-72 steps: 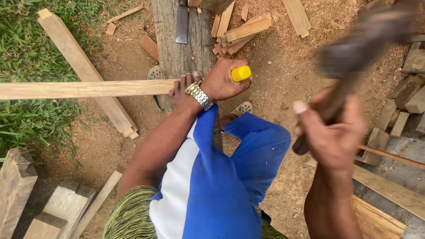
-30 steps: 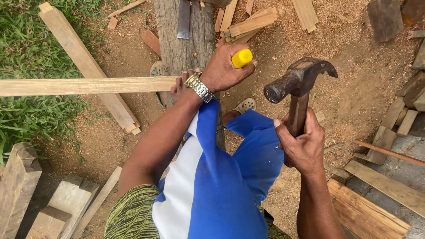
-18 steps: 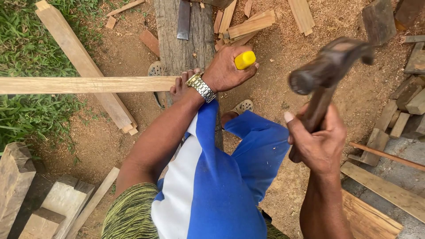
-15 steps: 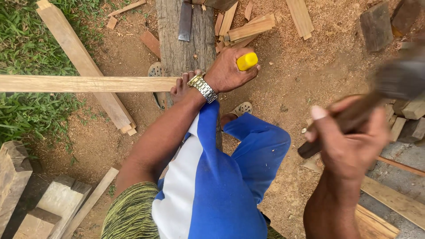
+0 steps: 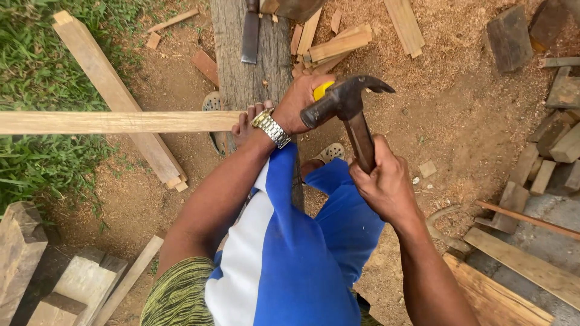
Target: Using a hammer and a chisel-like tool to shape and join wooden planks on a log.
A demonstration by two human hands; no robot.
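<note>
My left hand [image 5: 299,102], with a metal watch on the wrist, grips a yellow-handled tool [image 5: 322,90] held against the end of a long light wooden strip [image 5: 115,122] that lies across a thick grey plank [image 5: 251,78]. My right hand [image 5: 386,181] is closed on the wooden handle of a dark claw hammer [image 5: 345,102]. The hammer head sits right at the yellow handle's end, beside my left hand. The tool's blade is hidden by my left hand.
A flat metal blade [image 5: 250,33] rests on the grey plank farther up. Offcuts [image 5: 335,42] and sawdust cover the dirt. A long beam [image 5: 115,93] lies diagonally on the left by grass. Wood blocks [image 5: 556,145] and boards [image 5: 519,259] pile at right. My blue-trousered knee [image 5: 302,241] fills the foreground.
The hammer was raised to the right half a second ago; it has swung down and left onto the yellow handle. My left hand and the strip have stayed in place.
</note>
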